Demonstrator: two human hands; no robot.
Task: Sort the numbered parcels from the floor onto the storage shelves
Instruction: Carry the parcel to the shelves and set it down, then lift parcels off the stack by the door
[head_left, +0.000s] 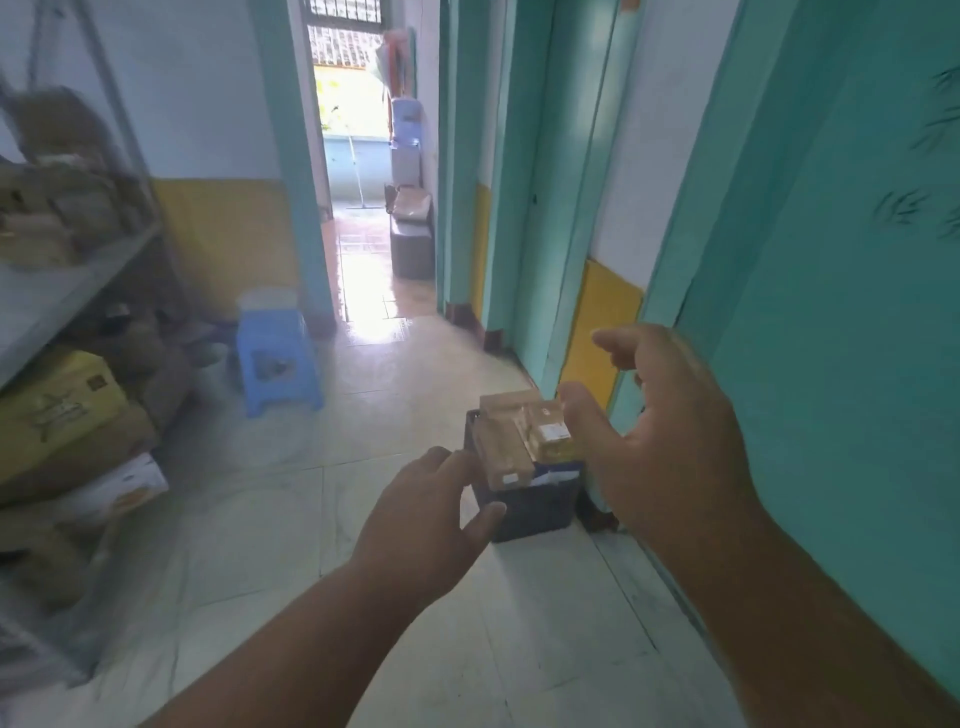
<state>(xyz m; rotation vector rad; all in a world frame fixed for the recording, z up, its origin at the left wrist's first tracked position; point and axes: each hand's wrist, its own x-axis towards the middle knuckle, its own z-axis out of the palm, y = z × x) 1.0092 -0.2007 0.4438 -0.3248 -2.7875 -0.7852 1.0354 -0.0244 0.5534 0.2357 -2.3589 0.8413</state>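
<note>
Far left, the shelves (78, 270) stood blurred, loaded with brown boxes, more cartons (62, 410) stacked underneath on the floor (249, 519). A blue stool (275, 358) sat just beyond them, by the doorway. Moving across, the left hand (421, 525) reached forward, fingers (485, 519) loose and spread, holding nothing, its tips just short of the crate (524, 506). That dark crate sat on the floor by the teal wall (831, 312), and the parcels (511, 447) were piled on top: one long tan box ran its long axis away from the camera, tilted slightly left, a small yellowish one tucked against its right side. Numbers were too blurred to read. The right hand (670, 447) hovered over the pile's right edge, fingers released, gripping nothing.
</note>
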